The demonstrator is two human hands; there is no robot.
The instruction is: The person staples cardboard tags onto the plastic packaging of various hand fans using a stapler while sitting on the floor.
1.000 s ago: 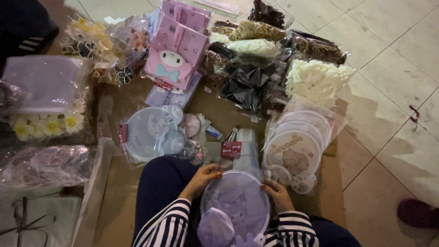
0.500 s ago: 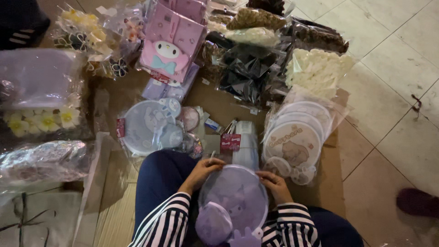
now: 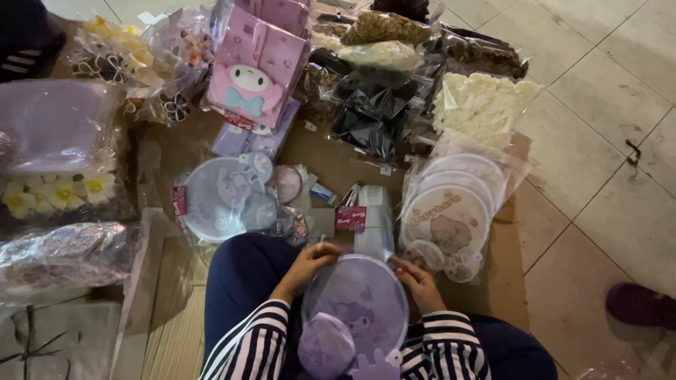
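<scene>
Currently the left hand and right hand pinch the upper rim of a round purple fan over the lap. It likely handles light, thin, flexible and slippery in its clear wrap; grip the rim.

Lap: round purple plastic fan rests over the knees, left hand on its upper left edge, right hand on its upper right edge.
Ahead left: pale round fan in clear wrap on the brown cardboard sheet.
Ahead right: stack of cream round fans, just beside the right hand.
Far centre: pink rabbit-face paper bag, behind the pale fan.
Far right: bag of white pieces, behind the stack.
</scene>
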